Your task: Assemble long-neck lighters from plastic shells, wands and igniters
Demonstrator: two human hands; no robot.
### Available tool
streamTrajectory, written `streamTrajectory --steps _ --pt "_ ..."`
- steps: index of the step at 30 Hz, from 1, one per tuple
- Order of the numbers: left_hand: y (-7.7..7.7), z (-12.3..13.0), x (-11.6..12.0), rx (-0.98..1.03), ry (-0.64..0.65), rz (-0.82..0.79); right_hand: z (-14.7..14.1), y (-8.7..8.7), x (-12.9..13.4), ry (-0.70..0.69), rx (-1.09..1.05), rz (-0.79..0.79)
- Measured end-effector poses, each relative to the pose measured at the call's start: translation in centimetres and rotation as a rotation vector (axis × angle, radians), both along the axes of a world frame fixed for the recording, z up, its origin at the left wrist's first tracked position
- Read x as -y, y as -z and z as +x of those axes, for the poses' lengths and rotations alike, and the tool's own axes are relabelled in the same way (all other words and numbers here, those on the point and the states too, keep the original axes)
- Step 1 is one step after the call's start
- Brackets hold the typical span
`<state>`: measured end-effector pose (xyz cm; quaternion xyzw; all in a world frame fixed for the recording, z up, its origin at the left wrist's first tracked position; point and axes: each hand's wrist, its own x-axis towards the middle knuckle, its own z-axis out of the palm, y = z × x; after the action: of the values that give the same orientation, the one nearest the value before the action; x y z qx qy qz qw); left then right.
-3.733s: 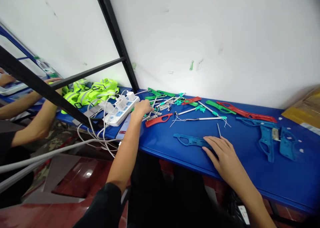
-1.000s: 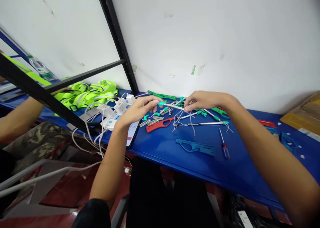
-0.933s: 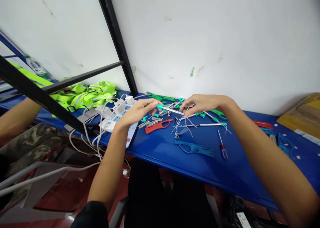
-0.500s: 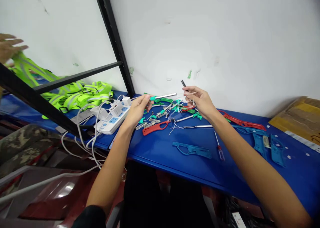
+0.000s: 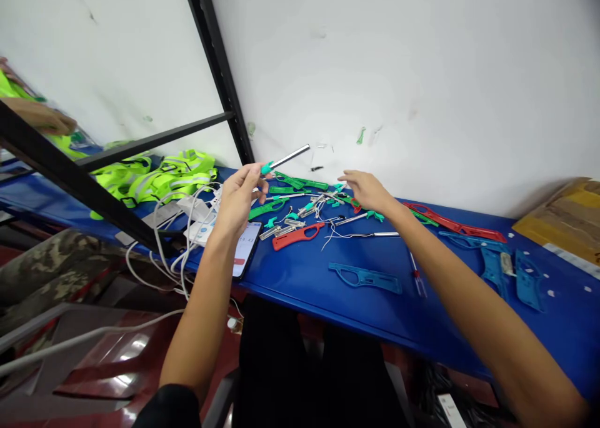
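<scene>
My left hand (image 5: 241,197) pinches the green base of a metal tube (image 5: 290,157), which points up to the right above the table. To its right, my right hand (image 5: 368,189) is over the back of the pile, fingers apart, holding nothing. A small black part (image 5: 317,168) with a thin wire shows against the wall between the hands. Below them lie green casing halves (image 5: 267,209), a red casing half (image 5: 297,235), metal tubes, clear parts and white wires. A blue casing half (image 5: 365,278) and a screwdriver (image 5: 417,277) lie nearer the front edge.
A phone (image 5: 245,248) and a power strip (image 5: 199,233) with white cables are at the left. Beyond a black metal frame (image 5: 218,65) are yellow-green vests (image 5: 164,177) and another person's hand. Red and blue casings and a cardboard box (image 5: 567,218) are at the right.
My right hand has let go of the black part and wire, and its fingers have spread. My left hand has moved left with the tube, now tilted more steeply. The phone has come into view.
</scene>
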<state>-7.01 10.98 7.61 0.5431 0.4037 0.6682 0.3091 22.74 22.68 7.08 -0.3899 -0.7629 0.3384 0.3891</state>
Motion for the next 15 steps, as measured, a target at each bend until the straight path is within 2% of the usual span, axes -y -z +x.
streamTrajectory --steps 2,5,8,11,15 --pt "-0.5 0.2 1.2 -0.097 0.024 -0.01 0.9 -1.1 1.6 -0.004 -0.042 0.006" --pt "-1.1 0.9 3.0 -0.33 0.063 -0.001 2.5 -2.9 5.3 -0.124 -0.157 0.022" --pt "-1.5 2.0 4.2 -0.538 0.116 0.075 3.8 -3.5 9.7 -0.204 0.045 0.064" --pt "-1.3 3.7 4.5 -0.641 0.185 0.189 5.1 -2.7 13.5 -0.135 0.253 0.05" --pt "0.3 6.0 4.7 -0.761 0.317 0.202 7.6 -0.1 16.6 -0.081 0.324 0.107"
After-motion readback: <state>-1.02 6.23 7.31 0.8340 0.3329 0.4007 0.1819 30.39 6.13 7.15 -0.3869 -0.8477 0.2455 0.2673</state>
